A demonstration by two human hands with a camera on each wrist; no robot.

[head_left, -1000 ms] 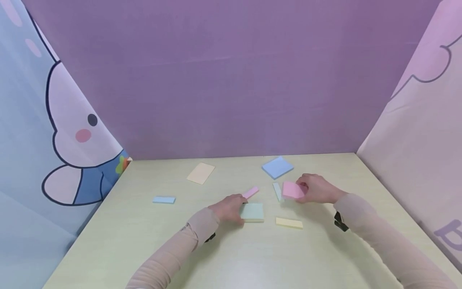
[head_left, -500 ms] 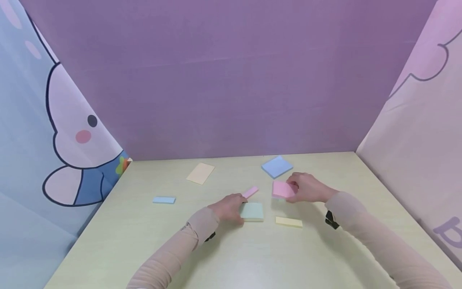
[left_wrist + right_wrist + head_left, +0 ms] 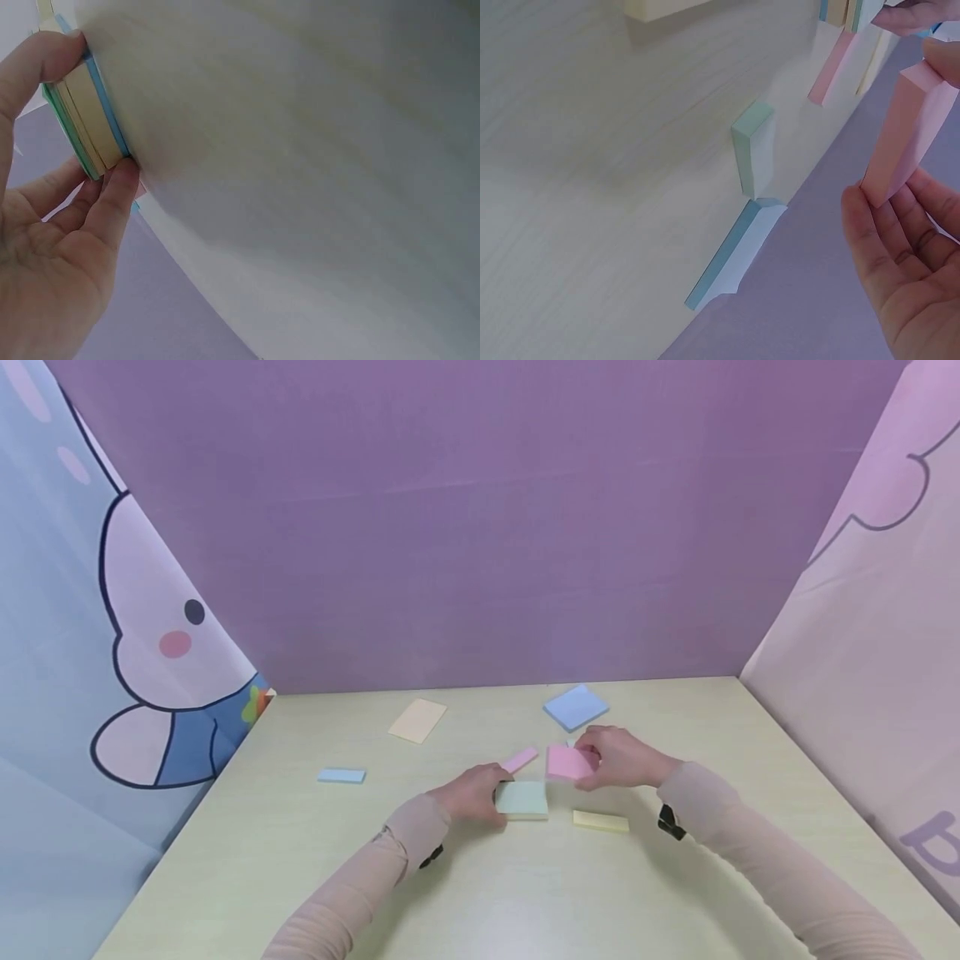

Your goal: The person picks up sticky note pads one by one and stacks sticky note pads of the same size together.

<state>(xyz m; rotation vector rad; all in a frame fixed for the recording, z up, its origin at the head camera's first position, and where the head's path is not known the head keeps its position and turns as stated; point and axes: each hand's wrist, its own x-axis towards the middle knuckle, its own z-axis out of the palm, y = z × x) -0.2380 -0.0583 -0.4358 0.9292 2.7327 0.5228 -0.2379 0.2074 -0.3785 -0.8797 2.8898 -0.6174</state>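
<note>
My left hand [image 3: 472, 795] grips the left side of a stack of square sticky note pads on the table, the pale green pad [image 3: 522, 800] on top. In the left wrist view, thumb and fingers pinch the stack's edges [image 3: 94, 112], with yellowish layers in the middle and blue at the bottom. My right hand [image 3: 622, 758] holds a pink sticky note pad [image 3: 567, 763] above the table, just right of and behind the stack. The right wrist view shows this pink pad [image 3: 907, 131] between thumb and fingers. A narrow pink pad [image 3: 521, 760] lies behind the stack.
A narrow yellow pad [image 3: 600, 821] lies right of the stack, a narrow blue one [image 3: 341, 775] far left. At the back are a cream pad [image 3: 417, 720] and a blue square pad [image 3: 576, 707]. A narrow green pad [image 3: 756, 150] is mostly hidden in the head view.
My right hand has moved left with the pink pad, toward the green-topped stack, and now covers most of the narrow green pad. The left hand has stayed nearly still on the stack.
</note>
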